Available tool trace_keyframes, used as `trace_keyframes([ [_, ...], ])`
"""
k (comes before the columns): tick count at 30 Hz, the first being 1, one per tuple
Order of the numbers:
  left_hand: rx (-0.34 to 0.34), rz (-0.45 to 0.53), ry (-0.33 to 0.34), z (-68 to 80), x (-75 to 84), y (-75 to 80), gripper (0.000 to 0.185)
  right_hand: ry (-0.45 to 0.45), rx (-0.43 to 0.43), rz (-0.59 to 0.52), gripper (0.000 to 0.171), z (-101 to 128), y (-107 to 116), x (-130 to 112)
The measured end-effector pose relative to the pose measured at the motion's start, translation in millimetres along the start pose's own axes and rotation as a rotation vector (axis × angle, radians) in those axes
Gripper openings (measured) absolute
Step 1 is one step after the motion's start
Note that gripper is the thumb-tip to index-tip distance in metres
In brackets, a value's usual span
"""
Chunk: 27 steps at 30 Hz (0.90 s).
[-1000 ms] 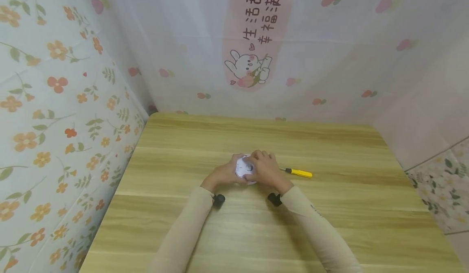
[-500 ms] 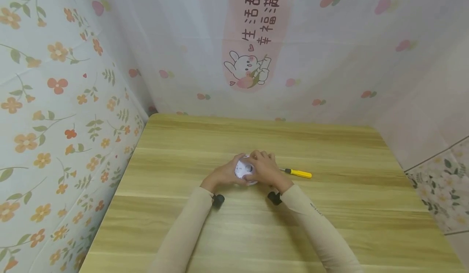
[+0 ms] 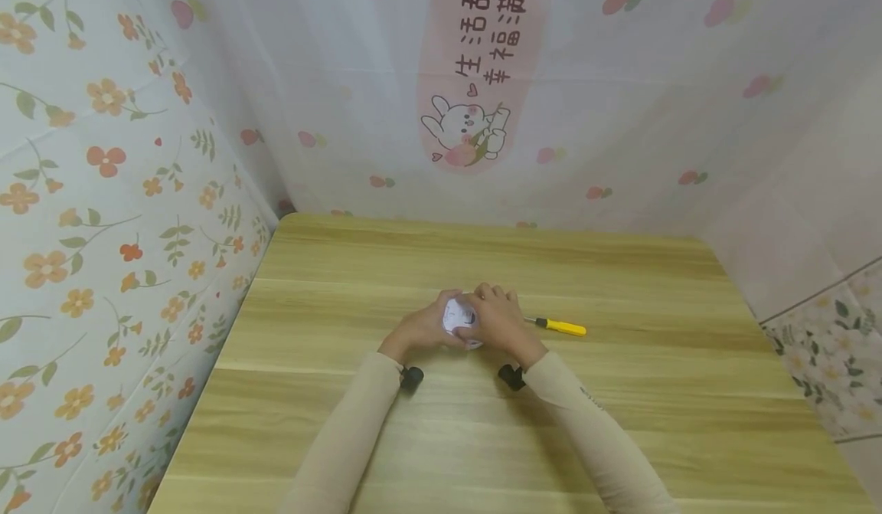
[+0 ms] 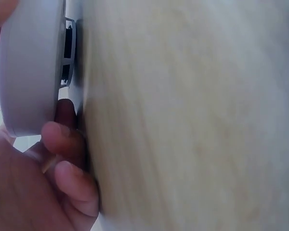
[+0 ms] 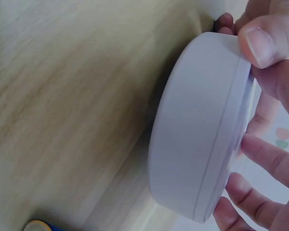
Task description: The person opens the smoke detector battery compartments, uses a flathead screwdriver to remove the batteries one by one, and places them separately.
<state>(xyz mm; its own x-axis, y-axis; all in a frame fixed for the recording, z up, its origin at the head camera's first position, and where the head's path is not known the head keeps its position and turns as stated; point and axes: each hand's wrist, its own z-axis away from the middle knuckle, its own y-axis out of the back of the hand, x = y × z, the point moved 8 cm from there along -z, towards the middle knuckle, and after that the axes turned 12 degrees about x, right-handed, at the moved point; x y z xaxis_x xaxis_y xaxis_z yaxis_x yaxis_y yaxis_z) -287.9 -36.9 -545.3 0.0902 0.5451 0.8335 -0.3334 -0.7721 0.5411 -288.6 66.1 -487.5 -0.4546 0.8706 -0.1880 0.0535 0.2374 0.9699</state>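
Observation:
Both hands hold a round white smoke detector [image 3: 457, 315] near the middle of the table, its flat base facing up. My left hand [image 3: 423, 325] grips its left edge; in the left wrist view, curled fingers [image 4: 76, 180] reach beneath the rim beside a slotted, dark-vented dome. The right hand [image 3: 501, 321] holds the other side. Seen from the right wrist, its thumb [image 5: 261, 47] presses on the rim of the white housing [image 5: 195, 120], and several fingertips touch the base face. Part of the base is hidden behind the right hand.
A screwdriver with a yellow handle [image 3: 566, 328] lies just right of the right hand on the wooden table [image 3: 441, 437]. Close to the right wrist camera is a blue object with an orange-ringed round end [image 5: 37, 225], mostly cut off. A printed curtain [image 3: 344, 116] hangs behind the table.
Both hands keep their hold on the smoke detector. Its base face has tilted or turned slightly, and the right wrist has shifted a little to the left. The screwdriver stays put.

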Motion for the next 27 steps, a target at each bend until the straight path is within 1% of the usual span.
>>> trace_keyframes([
  [10, 0.011, -0.025, 0.022, 1.6, -0.9, 1.1, 0.109, -0.039, 0.003, 0.005, 0.069, 0.2, -1.5, 0.0],
  [15, 0.009, 0.002, 0.018, -0.4, -3.0, -0.8, 0.108, -0.033, 0.005, -0.016, 0.068, 0.3, -4.5, 2.3],
  [20, -0.015, 0.054, 0.003, -1.7, -2.7, -4.2, 0.107, -0.026, -0.005, -0.043, 0.066, 0.4, -5.8, 5.0],
  [27, -0.016, 0.062, 0.004, -0.5, -0.5, -2.4, 0.108, 0.0, 0.002, -0.05, 0.066, -0.5, -2.7, 3.1],
])
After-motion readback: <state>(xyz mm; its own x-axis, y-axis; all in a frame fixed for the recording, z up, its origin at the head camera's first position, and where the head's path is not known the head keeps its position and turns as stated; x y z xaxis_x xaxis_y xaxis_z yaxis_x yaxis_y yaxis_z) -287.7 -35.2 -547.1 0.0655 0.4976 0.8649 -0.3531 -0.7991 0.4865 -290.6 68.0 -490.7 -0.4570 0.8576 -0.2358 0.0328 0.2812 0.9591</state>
